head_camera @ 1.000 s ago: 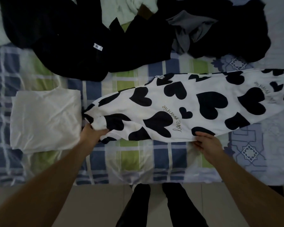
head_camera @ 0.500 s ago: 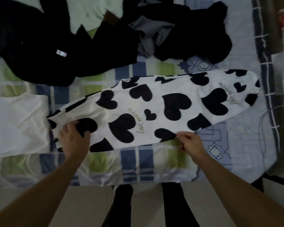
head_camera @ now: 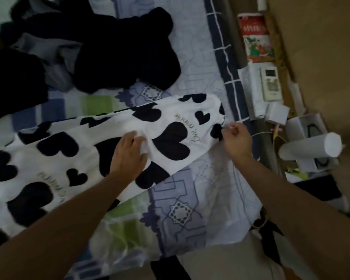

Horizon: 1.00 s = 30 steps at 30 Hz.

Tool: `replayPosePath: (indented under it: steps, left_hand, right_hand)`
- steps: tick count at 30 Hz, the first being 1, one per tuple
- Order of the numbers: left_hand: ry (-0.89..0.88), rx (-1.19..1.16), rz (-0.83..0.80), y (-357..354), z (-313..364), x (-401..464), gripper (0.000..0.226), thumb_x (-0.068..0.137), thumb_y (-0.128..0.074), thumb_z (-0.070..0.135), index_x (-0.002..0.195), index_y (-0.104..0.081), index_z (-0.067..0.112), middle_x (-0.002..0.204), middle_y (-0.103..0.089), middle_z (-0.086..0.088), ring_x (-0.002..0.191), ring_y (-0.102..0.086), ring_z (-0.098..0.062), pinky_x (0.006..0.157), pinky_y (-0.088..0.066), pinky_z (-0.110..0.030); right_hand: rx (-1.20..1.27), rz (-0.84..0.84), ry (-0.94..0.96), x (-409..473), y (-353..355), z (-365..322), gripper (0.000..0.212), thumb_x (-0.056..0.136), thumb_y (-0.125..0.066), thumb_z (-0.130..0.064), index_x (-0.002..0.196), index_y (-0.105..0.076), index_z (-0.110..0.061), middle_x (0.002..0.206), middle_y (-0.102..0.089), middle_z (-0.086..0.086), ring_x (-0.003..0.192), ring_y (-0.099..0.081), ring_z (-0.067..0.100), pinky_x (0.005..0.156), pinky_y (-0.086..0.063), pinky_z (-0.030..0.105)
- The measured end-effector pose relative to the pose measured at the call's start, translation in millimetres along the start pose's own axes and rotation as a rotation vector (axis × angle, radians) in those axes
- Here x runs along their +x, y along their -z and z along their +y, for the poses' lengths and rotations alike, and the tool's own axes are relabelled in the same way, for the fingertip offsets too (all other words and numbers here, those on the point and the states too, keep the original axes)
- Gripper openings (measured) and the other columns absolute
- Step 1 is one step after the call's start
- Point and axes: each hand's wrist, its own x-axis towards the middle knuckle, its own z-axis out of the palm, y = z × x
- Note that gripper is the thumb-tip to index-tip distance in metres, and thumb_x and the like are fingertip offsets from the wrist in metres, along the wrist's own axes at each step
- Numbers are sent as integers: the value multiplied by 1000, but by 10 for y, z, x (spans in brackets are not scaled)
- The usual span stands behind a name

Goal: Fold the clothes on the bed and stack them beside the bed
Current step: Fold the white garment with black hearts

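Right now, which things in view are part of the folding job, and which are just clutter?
In the job:
- white garment with black hearts, flat on the bed
- left hand pressing it
- right hand pinching its end
- pile of dark clothes

Lying about:
- white remote control
- white paper roll
- red and white printed pack

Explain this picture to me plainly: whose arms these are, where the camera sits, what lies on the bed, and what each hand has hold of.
No machine here: the arms belong to a person wearing a camera on the head, looking down at a bed with a patterned sheet. Across it lies a white garment with black hearts. The left hand rests flat on its middle, fingers relaxed. The right hand pinches the garment's narrow end near the bed's edge. A heap of dark clothes waits farther back. Beside the bed sit a remote control and some small boxes.
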Motion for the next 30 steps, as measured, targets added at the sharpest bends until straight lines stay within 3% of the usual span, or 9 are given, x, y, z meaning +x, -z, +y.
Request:
replayPosePath:
  steps: [5, 8, 10, 14, 16, 18, 24, 27, 30]
  left_hand:
    - [14, 42, -47, -138, 256, 447, 57, 91, -67, 29, 143, -44, 19, 162, -28, -21, 152, -22, -41, 120, -29, -56]
    - [51, 96, -91, -178, 284, 596, 69, 94, -62, 37, 155, -31, 23, 168, -16, -18, 156, -11, -39, 124, -21, -55]
    - [73, 136, -99, -181, 265, 654, 73, 96, -58, 42, 158, -24, 25, 169, -12, -18, 156, -7, -39, 125, -17, -55]
    - [92, 185, -111, -159, 192, 733, 75, 97, -54, 46, 160, -19, 26, 169, -9, -19, 156, -4, -41, 124, -14, -58]
    - [81, 209, -124, -162, 176, 774, 76, 97, -51, 49, 161, -17, 27, 169, -7, -18, 156, -2, -41, 124, -14, -58]
    - [68, 220, -115, -180, 178, 783, 76, 97, -48, 51, 162, -15, 27, 170, -5, -18, 156, -1, -41, 124, -14, -59]
    - [42, 208, -109, -226, 315, 577, 77, 99, -44, 52, 163, -10, 27, 171, 4, -15, 157, 4, -39, 126, -9, -58]
    - [180, -67, 63, -124, 373, 418, 64, 100, -50, 43, 158, -30, 23, 170, -9, -13, 157, -5, -34, 126, -15, -52]
    - [411, -543, 228, -9, 415, 181, 47, 97, -54, 39, 142, -52, 28, 154, -43, -1, 141, -40, -21, 116, -39, -44]
  right_hand:
    - [-41, -133, -24, 461, -148, -174, 53, 81, -76, -44, 125, -58, -21, 109, -59, -10, 99, -58, 13, 86, -45, 28]
    - [-141, -176, -3, 621, -185, -205, 22, 81, -72, -25, 98, -65, -13, 93, -66, 0, 88, -64, 22, 75, -51, 30]
    - [-119, -146, 11, 673, -153, -188, 6, 82, -67, -14, 81, -62, -11, 80, -63, 2, 80, -63, 24, 63, -46, 28]
    - [20, -191, -72, 696, -86, -262, 16, 81, -76, -24, 85, -67, -11, 85, -69, -1, 77, -66, 15, 61, -49, 26]
    - [16, -265, -134, 753, -73, -345, 27, 80, -81, -36, 83, -68, -13, 83, -71, -3, 71, -69, 9, 55, -50, 21]
    - [-15, -320, -155, 807, -92, -422, 26, 80, -82, -35, 82, -70, -12, 82, -73, -2, 68, -71, 7, 51, -50, 18]
    - [25, -246, -1, 611, -106, -567, 9, 88, -75, -30, 89, -71, -22, 92, -73, -2, 89, -71, 15, 74, -56, 30]
    - [155, -319, 74, 273, -59, -831, 11, 87, -74, -30, 97, -74, -36, 96, -77, -13, 87, -73, 4, 71, -58, 22]
    - [235, -439, 225, -191, -198, -1082, 34, 91, -70, -18, 120, -71, -34, 108, -75, -20, 98, -71, -2, 78, -54, 11]
